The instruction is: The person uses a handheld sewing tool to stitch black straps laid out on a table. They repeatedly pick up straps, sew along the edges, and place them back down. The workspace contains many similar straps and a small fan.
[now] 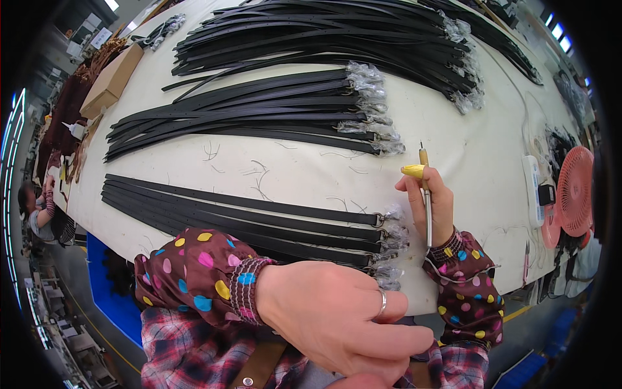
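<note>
My right hand (438, 206) grips a slim pen-like tool (424, 157) with a brass-coloured collar and a thin tip pointing away from me. A yellow cover (413, 170) wraps one fingertip of that hand, and a grey cord runs along the wrist. Close to the camera, my left hand (337, 311) is closed with its fingers curled and a ring on one. Whatever it holds is hidden behind the fingers. Nearest to both hands, several black belts (259, 204) lie side by side, their buckles (389, 227) wrapped in clear plastic.
Farther back lie another row of black belts (240, 113) and a large heap (311, 39). Loose threads (259, 178) are scattered across the white table (466, 152). On the right are a white power strip (534, 188) and a pink fan (574, 191). A cardboard box (111, 81) stands at left; a person (44, 211) sits beyond.
</note>
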The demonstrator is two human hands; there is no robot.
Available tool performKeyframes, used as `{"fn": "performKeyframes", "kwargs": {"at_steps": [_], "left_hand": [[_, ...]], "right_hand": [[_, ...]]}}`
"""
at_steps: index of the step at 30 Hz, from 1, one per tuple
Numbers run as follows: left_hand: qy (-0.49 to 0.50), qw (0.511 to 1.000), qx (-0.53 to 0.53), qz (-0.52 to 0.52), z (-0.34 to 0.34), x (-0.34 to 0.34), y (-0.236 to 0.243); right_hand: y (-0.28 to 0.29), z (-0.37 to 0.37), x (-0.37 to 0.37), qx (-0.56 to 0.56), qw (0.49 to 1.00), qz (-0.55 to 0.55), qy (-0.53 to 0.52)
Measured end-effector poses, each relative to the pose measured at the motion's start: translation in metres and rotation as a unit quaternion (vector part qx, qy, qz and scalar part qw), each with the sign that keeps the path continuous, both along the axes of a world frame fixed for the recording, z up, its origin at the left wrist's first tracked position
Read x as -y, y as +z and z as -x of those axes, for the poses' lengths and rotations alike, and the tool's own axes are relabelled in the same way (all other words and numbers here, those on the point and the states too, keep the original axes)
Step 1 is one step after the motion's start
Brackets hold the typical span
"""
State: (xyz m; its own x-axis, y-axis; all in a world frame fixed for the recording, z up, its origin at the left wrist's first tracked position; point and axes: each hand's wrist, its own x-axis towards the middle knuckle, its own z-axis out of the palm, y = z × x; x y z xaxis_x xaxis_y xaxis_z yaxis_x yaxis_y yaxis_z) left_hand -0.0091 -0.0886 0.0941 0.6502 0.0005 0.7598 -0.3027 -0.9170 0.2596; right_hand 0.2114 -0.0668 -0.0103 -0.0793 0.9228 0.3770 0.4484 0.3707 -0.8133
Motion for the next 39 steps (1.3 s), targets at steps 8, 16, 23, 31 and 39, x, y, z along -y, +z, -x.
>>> {"fn": "performKeyframes", "kwargs": {"at_steps": [8,16,23,31,39], "left_hand": [[0.381,0.885,-0.268,0.02,0.046,-0.104,-0.063],[0.48,0.83,-0.281,-0.027,0.09,-0.152,-0.097],[0.461,0.856,-0.229,-0.055,0.079,-0.167,-0.098],[0.471,0.824,-0.254,-0.184,0.076,-0.179,-0.101],[0.454,0.856,-0.211,-0.128,0.071,-0.156,-0.076]], "right_hand": [[0.004,-0.015,-0.031,0.171,0.973,-0.131,-0.077],[-0.016,-0.016,-0.042,0.194,0.976,-0.094,-0.037],[-0.016,-0.015,-0.041,0.19,0.977,-0.086,-0.044],[-0.019,-0.015,-0.041,0.187,0.976,-0.095,-0.051],[-0.018,-0.013,-0.041,0.139,0.985,-0.083,-0.053]]}}
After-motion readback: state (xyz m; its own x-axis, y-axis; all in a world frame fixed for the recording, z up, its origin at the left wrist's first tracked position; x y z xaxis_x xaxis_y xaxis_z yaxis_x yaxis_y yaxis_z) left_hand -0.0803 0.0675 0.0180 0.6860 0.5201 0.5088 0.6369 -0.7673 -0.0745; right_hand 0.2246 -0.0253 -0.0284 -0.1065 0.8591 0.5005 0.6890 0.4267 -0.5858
